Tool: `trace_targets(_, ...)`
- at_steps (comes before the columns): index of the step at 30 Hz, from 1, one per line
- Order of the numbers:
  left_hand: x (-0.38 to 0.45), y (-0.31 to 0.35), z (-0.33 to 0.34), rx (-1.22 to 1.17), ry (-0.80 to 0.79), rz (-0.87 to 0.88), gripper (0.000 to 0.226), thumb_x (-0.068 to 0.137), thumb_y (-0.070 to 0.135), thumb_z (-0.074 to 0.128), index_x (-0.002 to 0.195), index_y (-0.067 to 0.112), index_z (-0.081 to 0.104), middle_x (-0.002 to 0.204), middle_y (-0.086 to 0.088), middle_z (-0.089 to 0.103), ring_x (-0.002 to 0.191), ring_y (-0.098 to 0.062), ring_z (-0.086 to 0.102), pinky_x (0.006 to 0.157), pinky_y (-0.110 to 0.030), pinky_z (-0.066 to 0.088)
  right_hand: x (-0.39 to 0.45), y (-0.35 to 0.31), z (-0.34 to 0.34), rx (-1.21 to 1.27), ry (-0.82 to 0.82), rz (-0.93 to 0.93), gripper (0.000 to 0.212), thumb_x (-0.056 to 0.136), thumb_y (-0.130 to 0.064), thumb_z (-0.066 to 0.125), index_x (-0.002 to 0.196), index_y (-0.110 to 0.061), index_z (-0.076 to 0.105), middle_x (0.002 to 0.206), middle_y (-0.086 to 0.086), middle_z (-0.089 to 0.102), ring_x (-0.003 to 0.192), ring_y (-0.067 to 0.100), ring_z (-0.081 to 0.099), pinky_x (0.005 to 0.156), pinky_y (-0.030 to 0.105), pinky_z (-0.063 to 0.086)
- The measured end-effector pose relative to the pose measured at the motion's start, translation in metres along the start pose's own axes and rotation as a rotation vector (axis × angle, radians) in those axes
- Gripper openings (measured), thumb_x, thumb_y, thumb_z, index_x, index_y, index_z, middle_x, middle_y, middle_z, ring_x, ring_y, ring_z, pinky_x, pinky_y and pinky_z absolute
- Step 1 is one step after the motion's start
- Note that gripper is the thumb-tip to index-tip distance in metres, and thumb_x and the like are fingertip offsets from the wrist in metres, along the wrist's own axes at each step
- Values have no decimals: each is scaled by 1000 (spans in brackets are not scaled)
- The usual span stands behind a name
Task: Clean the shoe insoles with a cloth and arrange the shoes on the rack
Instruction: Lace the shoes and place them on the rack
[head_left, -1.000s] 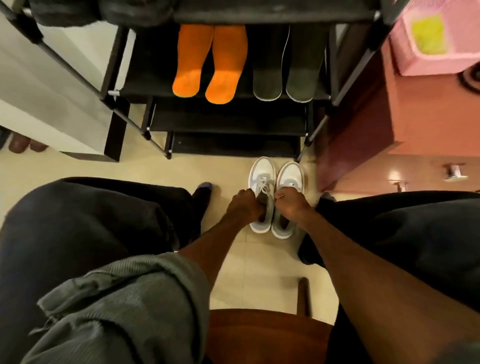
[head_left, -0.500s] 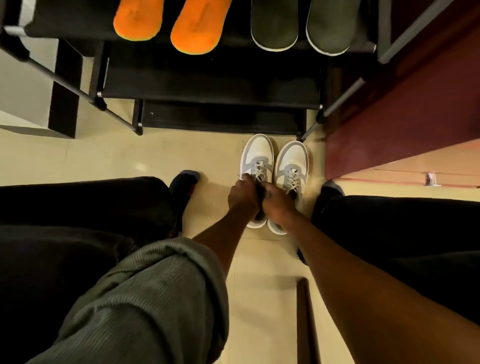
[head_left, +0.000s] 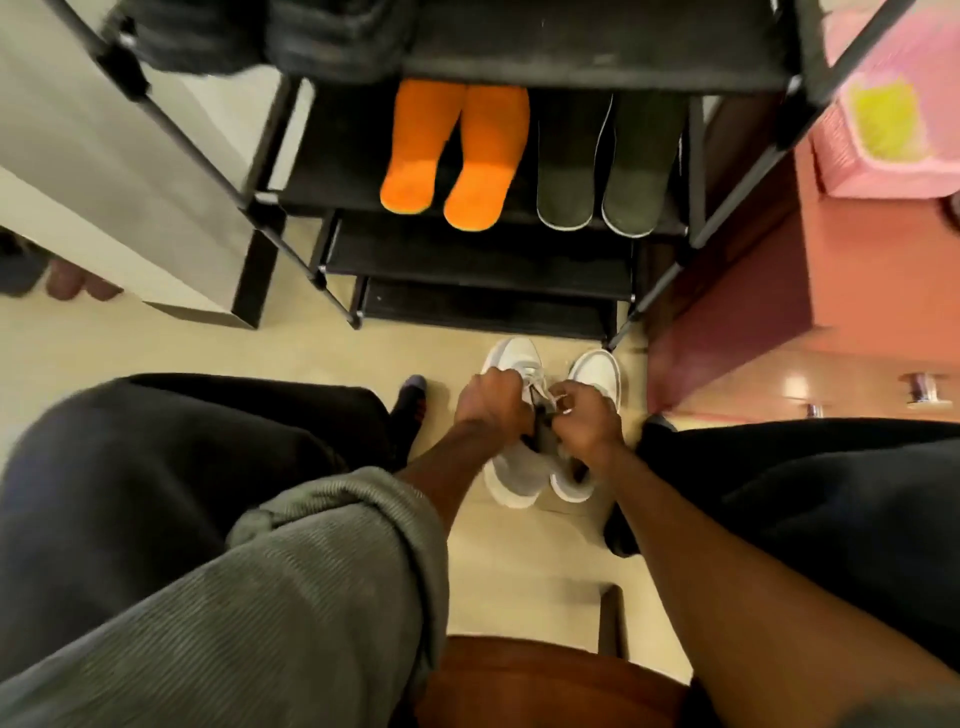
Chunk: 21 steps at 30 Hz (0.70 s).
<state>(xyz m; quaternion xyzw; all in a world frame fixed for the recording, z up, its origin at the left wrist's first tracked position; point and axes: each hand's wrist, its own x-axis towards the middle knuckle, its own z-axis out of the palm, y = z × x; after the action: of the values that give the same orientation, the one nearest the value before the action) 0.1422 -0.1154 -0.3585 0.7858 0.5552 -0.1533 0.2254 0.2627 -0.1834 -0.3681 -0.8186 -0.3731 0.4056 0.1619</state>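
A pair of white sneakers stands on the tiled floor in front of the black shoe rack (head_left: 467, 270). My left hand (head_left: 493, 408) grips the left white sneaker (head_left: 511, 473) at its opening. My right hand (head_left: 589, 423) pinches at the same shoe's laces and tongue. Something dark shows between my hands, and I cannot tell what it is. Beside it, the right white sneaker (head_left: 597, 371) is partly hidden under my right hand. On a rack shelf sit an orange pair (head_left: 441, 176) and a dark green pair (head_left: 597, 176).
A red-brown cabinet (head_left: 753, 291) stands close on the right with a pink basket (head_left: 893, 130) on top. A grey panel (head_left: 130, 182) leans at the left. My knees flank the shoes, and a wooden seat (head_left: 545, 680) is below me.
Both hands have shifted onto the left sneaker's laces and opening, and that shoe has turned slightly away from its mate. My head has moved, so the view of the rack differs.
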Motion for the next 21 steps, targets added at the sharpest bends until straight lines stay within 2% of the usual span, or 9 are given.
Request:
trace_targets(2, -25, -1, -29, 1, 70, 31, 26, 92, 34, 66, 109, 15, 68, 106, -10, 70, 95, -29, 68, 80, -38, 57, -23, -15, -15, -5, 0, -75, 38, 84, -7, 67, 117, -25, 74, 116, 7, 76, 114, 33, 66, 90, 31, 49)
trace_targets(5, -62, -3, -66, -9, 201, 106, 31, 92, 40, 60, 106, 14, 69, 99, -11, 69, 88, -31, 67, 76, -39, 57, -55, -32, -39, 8, 55, -199, 38, 83, -11, 70, 119, -22, 73, 116, 3, 75, 114, 28, 67, 94, 33, 53)
trace_targets(7, -86, -1, -89, -49, 291, 167, 32, 87, 45, 60, 93, 14, 67, 91, -12, 69, 81, -34, 67, 69, -37, 55, -74, -39, -56, 37, 118, -272, 35, 82, -14, 73, 117, -23, 73, 117, 1, 74, 113, 26, 68, 97, 39, 54)
trace_targets(9, -105, -2, -106, -98, 373, 223, 34, 84, 51, 59, 75, 18, 58, 78, -10, 69, 69, -34, 65, 60, -35, 52, -92, -47, -72, 48, 181, -363, 31, 85, -16, 76, 114, -22, 73, 117, 1, 70, 112, 25, 67, 97, 39, 52)
trace_targets(12, -132, -5, -126, -186, 519, 309, 42, 85, 55, 56, 67, 17, 56, 61, -3, 61, 54, -27, 57, 51, -35, 48, -123, -60, -96, 58, 283, -501, 19, 90, -20, 76, 108, -21, 74, 108, -4, 72, 101, 15, 68, 87, 30, 51)
trace_targets(14, -149, -5, -144, -238, 641, 382, 39, 85, 52, 58, 64, 19, 57, 54, 5, 55, 47, -17, 50, 46, -28, 39, -142, -71, -113, 97, 347, -611, 14, 92, -23, 76, 106, -21, 75, 99, -8, 72, 87, 7, 66, 78, 28, 53)
trace_targets(16, -166, -3, -164, -259, 764, 460, 34, 85, 45, 62, 63, 19, 57, 54, 10, 53, 44, -8, 46, 44, -22, 33, -164, -81, -127, 102, 446, -747, 13, 94, -24, 74, 106, -19, 74, 96, -8, 70, 79, 2, 60, 71, 21, 48)
trace_targets(18, -178, 0, -182, -273, 847, 528, 31, 88, 41, 64, 68, 16, 65, 58, 8, 60, 46, -6, 50, 42, -24, 39, -181, -90, -140, 107, 550, -874, 13, 95, -24, 72, 106, -15, 72, 96, -6, 67, 79, 3, 59, 69, 18, 46)
trace_targets(21, -188, 8, -205, -297, 949, 625, 28, 90, 37, 65, 77, 14, 71, 68, 3, 69, 54, -6, 58, 46, -26, 49, -193, -103, -157, 151, 670, -1000, 12, 97, -19, 70, 105, -10, 70, 98, -1, 65, 85, 10, 62, 72, 23, 51)
